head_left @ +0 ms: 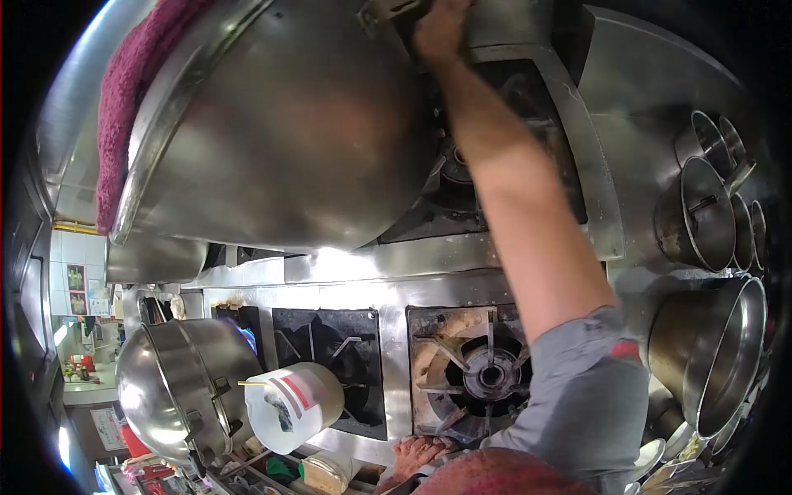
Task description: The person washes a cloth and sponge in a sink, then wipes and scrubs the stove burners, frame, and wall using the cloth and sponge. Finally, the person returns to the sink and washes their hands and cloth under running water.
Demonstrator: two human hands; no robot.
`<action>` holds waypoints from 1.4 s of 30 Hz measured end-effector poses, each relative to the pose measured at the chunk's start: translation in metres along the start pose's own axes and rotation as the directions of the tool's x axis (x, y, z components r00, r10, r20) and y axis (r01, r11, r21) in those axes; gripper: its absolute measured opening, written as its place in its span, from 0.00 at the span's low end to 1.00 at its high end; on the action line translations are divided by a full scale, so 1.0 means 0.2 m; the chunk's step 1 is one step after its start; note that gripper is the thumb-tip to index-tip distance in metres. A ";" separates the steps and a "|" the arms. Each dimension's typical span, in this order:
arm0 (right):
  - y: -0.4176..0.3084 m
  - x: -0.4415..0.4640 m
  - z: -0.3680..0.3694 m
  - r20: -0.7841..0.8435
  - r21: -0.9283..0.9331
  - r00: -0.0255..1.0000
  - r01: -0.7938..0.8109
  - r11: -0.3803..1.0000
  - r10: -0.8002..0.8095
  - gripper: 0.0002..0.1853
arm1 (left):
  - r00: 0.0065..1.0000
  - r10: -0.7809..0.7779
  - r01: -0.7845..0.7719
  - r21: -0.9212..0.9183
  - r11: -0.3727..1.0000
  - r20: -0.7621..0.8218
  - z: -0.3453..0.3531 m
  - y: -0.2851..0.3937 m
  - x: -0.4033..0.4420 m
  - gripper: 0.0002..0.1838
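Observation:
Across the upper left bulges a large steel pot (289, 132), with a pink towel (120, 124) draped along its rim. My right arm, in a grey sleeve, stretches over the stove to the far side of this pot. There my right hand (441, 33) is closed at the pot's metal handle (396, 10); the fingers are partly blurred and cut by the view's edge. Low in the view, my left hand (421, 454) lies with bent fingers at the front edge of the stove (396, 363), near an unlit burner (488, 371).
A white plastic bucket (305, 404) with a yellow stick stands on the left front burner. Beside it is a wide steel pan (181, 379), with a blue flame behind it. A smaller white tub (330, 472) sits in front. Several pots (701, 355) line the right side.

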State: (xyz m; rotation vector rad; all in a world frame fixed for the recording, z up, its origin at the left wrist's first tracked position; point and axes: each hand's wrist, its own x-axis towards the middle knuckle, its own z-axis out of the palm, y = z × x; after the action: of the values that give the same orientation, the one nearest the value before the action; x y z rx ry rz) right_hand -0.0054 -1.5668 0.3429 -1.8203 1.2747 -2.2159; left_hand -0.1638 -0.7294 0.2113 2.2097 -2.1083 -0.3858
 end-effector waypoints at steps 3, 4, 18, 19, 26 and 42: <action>-0.04 0.09 -0.20 0.089 0.001 0.972 -0.217 0.976 0.216 0.29 | 1.000 -0.013 0.013 -0.024 1.000 0.012 -0.04 0.00 0.01 0.23; 0.02 0.22 -0.34 0.044 0.037 0.965 -0.259 0.965 0.257 0.28 | 1.000 -0.018 0.018 -0.025 1.000 0.004 -0.02 -0.01 0.00 0.23; -0.25 0.52 -0.79 0.171 0.365 0.708 -0.691 0.623 0.685 0.30 | 0.999 0.031 -0.031 -0.011 0.999 0.016 0.00 0.00 0.02 0.20; 0.08 0.46 -0.48 0.033 0.311 0.788 -0.592 0.743 0.614 0.30 | 0.999 -0.035 0.035 -0.090 0.995 -0.005 -0.08 0.03 0.07 0.20; 0.15 0.41 -0.52 0.182 -0.410 0.983 0.066 0.910 0.011 0.23 | 0.993 -0.090 0.096 -0.068 0.993 0.079 -0.17 0.00 0.09 0.20; 0.69 0.31 -0.68 0.638 -0.247 0.739 0.461 0.852 -0.215 0.19 | 0.982 -0.109 0.093 -0.106 0.990 -0.152 -0.05 0.04 0.09 0.20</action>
State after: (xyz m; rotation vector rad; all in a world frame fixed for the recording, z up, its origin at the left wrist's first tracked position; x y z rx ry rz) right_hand -0.2021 -1.6110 0.3156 -2.8011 1.3686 -1.3051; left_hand -0.1682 -0.7486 0.2193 2.2178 -1.8629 -0.3028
